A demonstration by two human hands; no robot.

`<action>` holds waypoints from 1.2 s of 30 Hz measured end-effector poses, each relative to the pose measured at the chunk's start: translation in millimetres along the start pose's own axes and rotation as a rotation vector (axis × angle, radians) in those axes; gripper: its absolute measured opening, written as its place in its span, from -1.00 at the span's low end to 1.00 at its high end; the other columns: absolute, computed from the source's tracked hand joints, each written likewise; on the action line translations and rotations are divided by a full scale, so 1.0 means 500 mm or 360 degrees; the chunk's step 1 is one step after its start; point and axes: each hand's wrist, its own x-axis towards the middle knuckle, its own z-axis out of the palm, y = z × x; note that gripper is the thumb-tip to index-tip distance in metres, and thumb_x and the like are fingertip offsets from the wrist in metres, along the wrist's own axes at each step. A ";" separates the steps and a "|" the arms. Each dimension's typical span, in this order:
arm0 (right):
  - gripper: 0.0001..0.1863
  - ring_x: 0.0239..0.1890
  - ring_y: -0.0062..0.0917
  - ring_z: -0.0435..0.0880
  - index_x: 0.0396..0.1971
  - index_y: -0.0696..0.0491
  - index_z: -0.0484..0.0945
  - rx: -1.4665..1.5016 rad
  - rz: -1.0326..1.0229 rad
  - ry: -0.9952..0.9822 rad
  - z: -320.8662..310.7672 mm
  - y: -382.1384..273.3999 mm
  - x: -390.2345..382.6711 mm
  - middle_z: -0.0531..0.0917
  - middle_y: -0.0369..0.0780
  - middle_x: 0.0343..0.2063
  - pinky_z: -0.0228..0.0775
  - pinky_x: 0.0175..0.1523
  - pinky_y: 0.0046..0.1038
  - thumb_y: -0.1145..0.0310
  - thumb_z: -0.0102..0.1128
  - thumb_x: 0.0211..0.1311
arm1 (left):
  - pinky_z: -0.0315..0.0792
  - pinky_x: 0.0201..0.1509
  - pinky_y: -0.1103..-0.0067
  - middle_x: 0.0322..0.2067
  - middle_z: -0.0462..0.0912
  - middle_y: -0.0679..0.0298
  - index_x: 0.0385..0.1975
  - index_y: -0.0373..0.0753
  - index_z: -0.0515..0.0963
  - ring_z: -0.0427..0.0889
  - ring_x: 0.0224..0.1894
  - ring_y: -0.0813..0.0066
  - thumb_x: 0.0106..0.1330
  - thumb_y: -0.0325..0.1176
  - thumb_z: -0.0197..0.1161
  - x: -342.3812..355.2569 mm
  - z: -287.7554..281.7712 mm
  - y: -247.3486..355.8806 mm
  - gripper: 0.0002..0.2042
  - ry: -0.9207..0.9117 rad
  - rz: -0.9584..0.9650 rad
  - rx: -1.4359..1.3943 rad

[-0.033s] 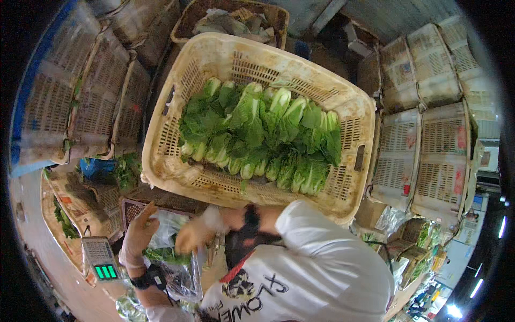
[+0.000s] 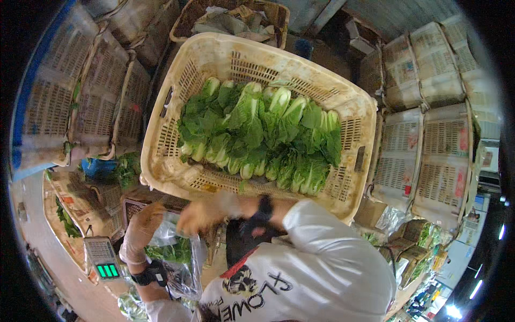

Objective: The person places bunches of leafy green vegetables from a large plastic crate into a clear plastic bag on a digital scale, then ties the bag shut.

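Stacked crates [image 2: 398, 155] stand left and right; near left, your left hand [image 2: 141, 229] and right hand [image 2: 201, 214] are by a plastic bag [image 2: 189, 276], fingers too blurred to tell if clamped.

The crate [image 2: 161, 147] stands before you, with cabbages [image 2: 257, 134] lying in it in two rows, stems toward its far and near sides, leaves meeting between. Beyond it sits a bin [image 2: 181, 28] with scraps [image 2: 230, 27] in it. One stack [image 2: 48, 112] of crates rises to its left, another [image 2: 397, 155] to its right. Nearer you, by the crate's left corner, your left hand [image 2: 142, 224] and right hand [image 2: 203, 213] are side by side above a bag [image 2: 196, 268] with leaves [image 2: 171, 252] in it. The scale [image 2: 100, 251] stands left of your left hand.
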 end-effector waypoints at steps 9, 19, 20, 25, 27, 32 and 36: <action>-0.24 0.06 -0.17 0.36 0.12 0.22 0.20 -0.0719 0.1837 0.2361 -0.450 0.287 -0.596 0.42 0.11 -0.05 0.17 0.16 -0.22 -0.08 -0.02 0.05 | 0.35 -0.06 0.55 -0.13 0.51 0.06 -0.03 -0.29 0.41 0.48 -0.09 0.35 0.08 -0.06 0.18 0.644 0.284 0.304 -0.48 0.0178 0.0260 0.0279; 0.01 0.12 -0.19 0.26 0.12 0.20 0.15 -0.0277 0.0868 0.3059 -0.451 0.404 -0.549 0.29 0.05 0.05 0.16 0.16 -0.25 -0.02 0.42 -0.34 | 0.28 0.07 0.38 0.09 0.30 -0.02 0.13 -0.32 0.21 0.33 0.09 0.14 -0.06 0.05 0.31 0.907 0.531 0.188 -0.20 0.0185 -0.0070 -0.0028; 0.01 0.13 -0.18 0.25 0.12 0.20 0.15 -0.0195 0.0821 0.3084 -0.452 0.419 -0.544 0.28 0.04 0.06 0.15 0.16 -0.24 -0.02 0.42 -0.35 | 0.28 0.06 0.39 0.09 0.30 -0.01 0.13 -0.31 0.21 0.34 0.07 0.15 -0.04 0.04 0.30 0.920 0.518 0.182 -0.22 0.0169 -0.0095 -0.0231; 0.03 0.16 -0.14 0.22 0.14 0.19 0.13 -0.0182 0.0555 0.2967 -0.466 0.433 -0.555 0.25 0.06 0.10 0.14 0.17 -0.26 -0.04 0.41 -0.35 | 0.19 0.12 0.41 0.09 0.28 0.03 0.14 -0.23 0.19 0.26 0.12 0.13 0.04 0.15 0.15 0.949 0.482 0.190 -0.25 -0.0064 -0.0239 -0.0238; 0.03 0.16 -0.16 0.23 0.14 0.20 0.13 -0.0305 0.0604 0.2799 -0.460 0.417 -0.551 0.25 0.05 0.11 0.13 0.18 -0.27 -0.01 0.42 -0.36 | 0.16 0.15 0.33 0.11 0.24 -0.04 0.16 -0.25 0.16 0.23 0.14 0.06 0.05 0.17 0.12 0.955 0.505 0.197 -0.24 0.0053 -0.0159 0.0307; 0.05 0.14 -0.22 0.27 0.15 0.18 0.13 -0.0088 0.0468 0.2729 -0.467 0.432 -0.604 0.29 0.02 0.08 0.14 0.19 -0.34 0.08 0.47 -0.41 | 0.10 0.20 0.26 0.16 0.08 -0.17 0.19 -0.34 0.06 0.09 0.20 -0.08 0.09 0.17 0.06 0.974 0.497 0.241 -0.20 0.0077 0.0639 0.1477; 0.13 0.17 -0.30 0.24 0.21 0.17 0.04 0.0032 0.0234 0.2918 -0.464 0.470 -0.560 0.25 -0.02 0.14 0.11 0.21 -0.38 0.09 0.49 -0.42 | 0.11 0.20 0.35 0.19 0.10 -0.07 0.23 -0.27 0.00 0.15 0.19 0.03 0.10 0.15 0.08 0.979 0.502 0.189 -0.19 0.0029 0.0514 0.0422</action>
